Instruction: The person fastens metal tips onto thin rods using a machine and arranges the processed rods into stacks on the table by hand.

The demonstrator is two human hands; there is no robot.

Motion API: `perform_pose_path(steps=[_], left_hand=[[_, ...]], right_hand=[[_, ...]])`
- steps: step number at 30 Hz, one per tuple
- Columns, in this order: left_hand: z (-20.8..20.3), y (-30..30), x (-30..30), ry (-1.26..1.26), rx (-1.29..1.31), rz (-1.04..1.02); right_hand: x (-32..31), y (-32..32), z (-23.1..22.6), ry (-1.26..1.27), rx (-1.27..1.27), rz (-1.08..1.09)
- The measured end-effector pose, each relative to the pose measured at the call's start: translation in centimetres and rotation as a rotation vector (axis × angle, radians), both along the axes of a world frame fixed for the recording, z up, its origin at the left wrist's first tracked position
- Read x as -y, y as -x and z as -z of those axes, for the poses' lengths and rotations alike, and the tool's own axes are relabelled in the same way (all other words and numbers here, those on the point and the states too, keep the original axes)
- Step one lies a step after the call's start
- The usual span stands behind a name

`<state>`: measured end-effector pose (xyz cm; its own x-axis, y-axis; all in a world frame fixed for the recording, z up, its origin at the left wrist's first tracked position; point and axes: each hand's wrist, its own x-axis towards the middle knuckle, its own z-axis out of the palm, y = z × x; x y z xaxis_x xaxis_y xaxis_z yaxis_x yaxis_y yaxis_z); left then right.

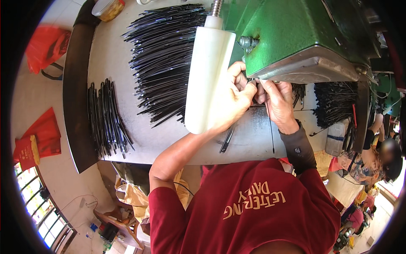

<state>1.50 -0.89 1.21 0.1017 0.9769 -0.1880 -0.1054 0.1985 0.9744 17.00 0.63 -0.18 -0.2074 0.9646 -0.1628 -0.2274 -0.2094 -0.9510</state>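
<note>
In the head view, a worker in a dark red shirt bends both hands to the underside of a green machine point(292, 36). The right hand point(277, 98) is closed in a pinch, and a thin black strip point(271, 129) hangs below its fingers, the lower end pointing toward the worker. The left hand point(242, 94) is curled just beside it, thumb against a dark piece at the machine's edge; whether it grips that piece cannot be told. A white cylinder point(211, 76) partly hides the left hand's wrist side.

To the left of the left hand, a broad pile of black strips point(163, 63) covers much of the pale surface point(111, 55), with a smaller bundle point(106, 118) well apart, farther left. A few loose strips point(227, 139) lie nearer the worker, below the left hand. To the right of the right hand lie a small bunch point(299, 94) and, beyond it, a dense dark stack point(334, 101).

The work appears to be midway, with one strip in hand and many on either side. Which piles are finished and which are left cannot be told.
</note>
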Motion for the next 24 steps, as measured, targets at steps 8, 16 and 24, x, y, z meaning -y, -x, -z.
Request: perform_pose_path(steps=[8, 16, 24], left_hand=[[1.7, -0.4, -0.3, -0.08, -0.009, -0.097], [1.5, -0.3, -0.2, -0.053, 0.002, -0.109], [0.3, 0.1, -0.5, 0.013, 0.073, -0.032]], right_hand=[[-0.3, -0.2, 0.1, 0.029, -0.032, 0.0], [-0.5, -0.2, 0.0, 0.013, -0.059, -0.026], [-0.8, -0.3, -0.5, 0.012, -0.048, -0.079]])
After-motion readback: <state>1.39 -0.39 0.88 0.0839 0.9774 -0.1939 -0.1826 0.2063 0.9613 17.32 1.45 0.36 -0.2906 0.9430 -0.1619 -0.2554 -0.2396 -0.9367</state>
